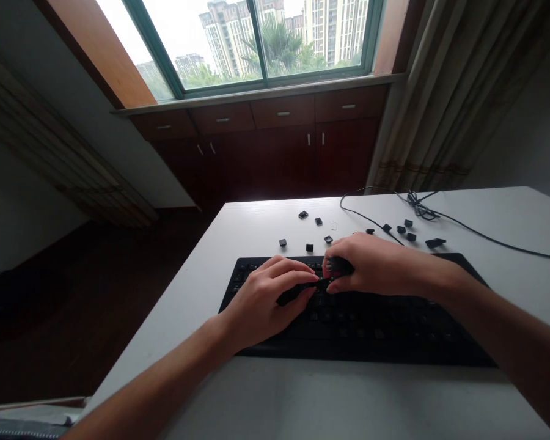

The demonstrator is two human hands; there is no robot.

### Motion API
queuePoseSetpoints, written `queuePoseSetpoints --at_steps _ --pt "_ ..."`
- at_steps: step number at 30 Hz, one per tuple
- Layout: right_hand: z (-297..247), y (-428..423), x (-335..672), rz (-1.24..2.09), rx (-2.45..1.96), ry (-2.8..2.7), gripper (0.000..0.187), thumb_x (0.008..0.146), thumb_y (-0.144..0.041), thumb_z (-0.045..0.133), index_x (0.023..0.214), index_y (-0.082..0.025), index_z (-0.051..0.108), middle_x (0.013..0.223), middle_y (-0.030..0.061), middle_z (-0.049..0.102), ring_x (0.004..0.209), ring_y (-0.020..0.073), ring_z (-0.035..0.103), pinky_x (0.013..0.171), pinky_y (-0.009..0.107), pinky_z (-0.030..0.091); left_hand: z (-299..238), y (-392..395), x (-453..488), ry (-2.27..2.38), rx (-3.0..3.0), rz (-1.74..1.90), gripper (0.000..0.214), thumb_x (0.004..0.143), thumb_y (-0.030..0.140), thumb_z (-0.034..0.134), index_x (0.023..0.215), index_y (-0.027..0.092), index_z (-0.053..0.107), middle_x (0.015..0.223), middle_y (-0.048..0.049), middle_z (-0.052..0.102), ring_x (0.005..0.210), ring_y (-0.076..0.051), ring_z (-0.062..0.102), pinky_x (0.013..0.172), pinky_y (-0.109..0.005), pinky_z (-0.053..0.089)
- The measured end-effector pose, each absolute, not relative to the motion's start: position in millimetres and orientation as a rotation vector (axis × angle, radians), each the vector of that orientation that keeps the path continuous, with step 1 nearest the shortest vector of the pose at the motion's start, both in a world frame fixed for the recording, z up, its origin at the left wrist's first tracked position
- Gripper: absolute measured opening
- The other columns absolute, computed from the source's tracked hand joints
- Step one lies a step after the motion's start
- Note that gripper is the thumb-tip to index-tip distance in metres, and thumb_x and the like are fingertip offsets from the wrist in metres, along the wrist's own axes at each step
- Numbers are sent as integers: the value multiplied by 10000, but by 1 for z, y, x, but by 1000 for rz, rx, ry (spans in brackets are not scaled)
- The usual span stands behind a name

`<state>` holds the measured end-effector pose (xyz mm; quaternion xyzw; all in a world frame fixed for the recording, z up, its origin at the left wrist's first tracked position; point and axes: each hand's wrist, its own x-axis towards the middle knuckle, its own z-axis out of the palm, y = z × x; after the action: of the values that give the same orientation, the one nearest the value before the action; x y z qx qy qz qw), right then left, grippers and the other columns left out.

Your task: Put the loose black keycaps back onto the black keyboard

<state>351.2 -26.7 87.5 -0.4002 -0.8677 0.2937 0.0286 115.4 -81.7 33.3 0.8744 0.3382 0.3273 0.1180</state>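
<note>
A black keyboard [371,333] lies flat on the white table [187,293], with both hands over its upper left part. My left hand [268,293] is closed, thumb and fingertips brought together just above the keys. Facing it, my right hand [366,263] curls its fingers and thumb in a pinch. Between the two sets of fingertips is a small dark piece [322,283], too dark against the keyboard to name. Several loose black keycaps lie behind the keyboard, among them one keycap [283,242] near my left hand and another keycap [310,247] between the hands.
More keycaps [411,236] and a longer black piece [435,242] lie beyond my right wrist. A thin black cable [476,229], bundled at the back, runs across the table's right side. Past the table stand red-brown cabinets [275,153] under a window [266,49].
</note>
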Motion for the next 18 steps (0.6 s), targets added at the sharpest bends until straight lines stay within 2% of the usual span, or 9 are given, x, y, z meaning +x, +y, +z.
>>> queuePoseSetpoints --at_steps 6,18 --pt "83 -27 349 993 -1265 -2660 215 793 -422 747 895 -235 717 814 24 736 704 186 645 587 268 413 34 -83 116 976 2631 871 195 938 161 610 1098 214 708 1085 -71 719 961 -201 645 849 -372 554" --pt "84 -28 349 1009 -1305 -2656 243 793 -433 745 920 -227 740 813 45 734 691 198 647 564 278 419 37 -85 117 895 2755 734 293 965 173 568 1232 229 676 1170 -75 706 994 -216 613 910 -410 530"
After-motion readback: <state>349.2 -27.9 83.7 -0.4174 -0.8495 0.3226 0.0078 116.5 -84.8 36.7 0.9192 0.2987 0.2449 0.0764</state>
